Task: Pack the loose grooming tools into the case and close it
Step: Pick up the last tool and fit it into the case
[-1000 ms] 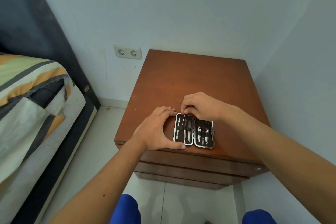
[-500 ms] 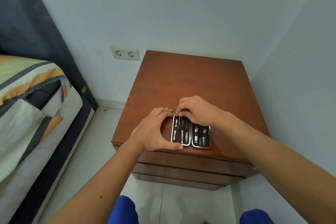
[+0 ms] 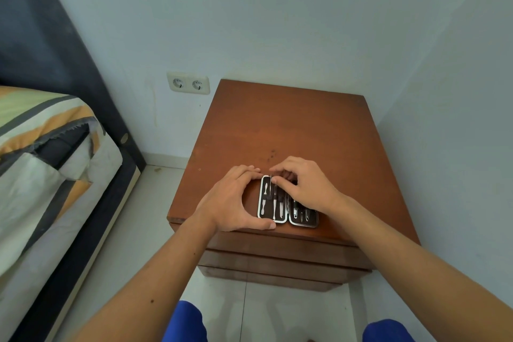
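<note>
The left hand (image 3: 231,201) lies on the nightstand top, curved around the left end of the open case (image 3: 287,204): its fingers arch over the far left corner and its thumb runs along the near edge, so the hand braces the case rather than closing on anything. The right hand (image 3: 304,187) rests over the far part of the case, above the hinge and the right half. Its thumb and forefinger are pinched together on the top of a thin metal tool (image 3: 270,179) at the far edge of the left half; whether that tool is fully seated in its slot cannot be told.

The case lies flat, opened like a book, at the near edge of the brown wooden nightstand (image 3: 291,125). Both halves have a dark lining and a pale rim, and several silver tools sit in rows inside them. The rest of the nightstand top shows only a few small dark marks beyond the hands.

A double wall socket (image 3: 188,83) sits on the pale wall to the left of the nightstand. Farther left is a bed (image 3: 41,147) with striped bedding and a dark headboard. The person's blue-clad knees (image 3: 186,322) show at the bottom.
</note>
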